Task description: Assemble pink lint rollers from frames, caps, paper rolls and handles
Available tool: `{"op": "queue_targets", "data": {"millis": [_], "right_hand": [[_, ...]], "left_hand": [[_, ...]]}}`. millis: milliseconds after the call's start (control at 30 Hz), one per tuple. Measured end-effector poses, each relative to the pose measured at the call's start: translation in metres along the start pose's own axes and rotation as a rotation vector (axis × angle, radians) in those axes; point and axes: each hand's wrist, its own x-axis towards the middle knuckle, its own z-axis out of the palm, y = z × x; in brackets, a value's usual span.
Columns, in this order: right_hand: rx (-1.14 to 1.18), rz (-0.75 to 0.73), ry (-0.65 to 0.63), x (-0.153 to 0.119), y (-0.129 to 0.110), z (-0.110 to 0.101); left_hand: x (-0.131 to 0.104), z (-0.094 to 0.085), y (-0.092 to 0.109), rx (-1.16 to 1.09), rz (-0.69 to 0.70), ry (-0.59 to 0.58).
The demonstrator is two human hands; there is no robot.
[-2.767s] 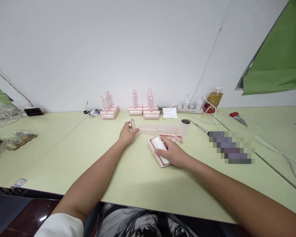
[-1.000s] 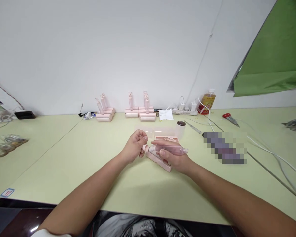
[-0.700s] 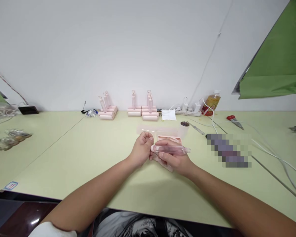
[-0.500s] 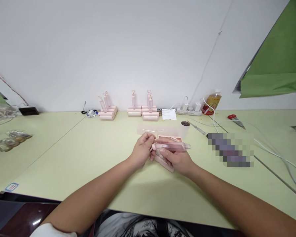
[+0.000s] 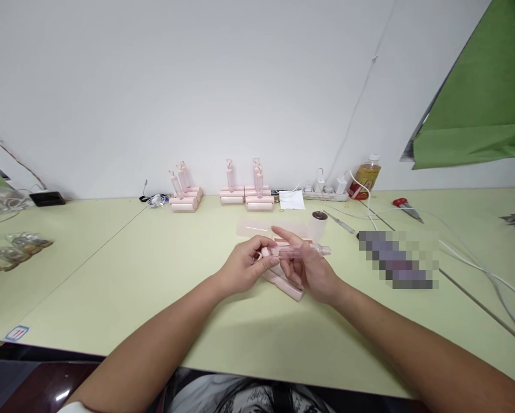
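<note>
A clear pink tube [image 5: 289, 251] with a pale pink cap end lies level in the air between my hands. My left hand [image 5: 246, 265] pinches the cap end between thumb and fingers. Across the far half of the tube rests the thumb of my right hand [image 5: 320, 278]; its index finger points up and left, and the other fingers curl below. The right thumb is slightly blurred. Beneath the hands lies a pale pink box [image 5: 287, 288], largely covered by them. Just behind it a translucent pink sheet [image 5: 253, 228] lies flat.
Pink boxes with upright tubes [image 5: 260, 201] stand along the wall. Behind my right hand are a white cup-like roll [image 5: 319, 223] and a craft knife [image 5: 340, 222]. A power strip [image 5: 326, 196], bottle [image 5: 365, 178], red-handled tool [image 5: 406, 209] and loose cables lie rightward; bagged items [image 5: 14, 250] lie left.
My left hand has shifted its grasp, its thumb now along the near side of the cap end. My right index finger has lifted and straightened, and the right thumb has moved along the tube.
</note>
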Motion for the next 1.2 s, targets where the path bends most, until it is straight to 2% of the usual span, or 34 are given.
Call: {"op": "queue_targets", "data": {"millis": [67,167,267,367,500,633,867,1033,1200], "right_hand": [[0.02,-0.02,0.079,0.003,-0.003,-0.004],[-0.006,0.041,0.157,0.008,-0.011,-0.011],[-0.075,0.125,0.098,0.012,-0.017,-0.017],[-0.15,0.126,0.014,0.011,-0.016,-0.022],[-0.416,0.014,-0.062,0.009,-0.014,-0.022],[-0.736,-0.118,-0.178,0.008,-0.021,-0.018],[-0.984,-0.176,-0.26,0.002,-0.028,-0.007],[-1.156,-0.285,-0.228,-0.004,-0.021,-0.001],[-1.238,-0.332,-0.193,-0.005,-0.014,0.001]], "left_hand": [[0.001,-0.008,-0.002,0.121,0.037,0.002],[0.004,-0.017,-0.004,0.197,0.052,-0.025],[0.004,-0.022,-0.004,0.248,0.063,-0.077],[0.004,-0.026,-0.001,0.299,0.069,-0.142],[0.003,-0.032,0.004,0.413,-0.003,-0.203],[0.004,-0.036,0.006,0.637,-0.063,-0.22],[0.005,-0.03,0.009,0.976,-0.097,-0.222],[0.005,-0.023,0.017,1.139,-0.147,-0.24],[0.004,-0.02,0.019,1.179,-0.147,-0.266]]}}
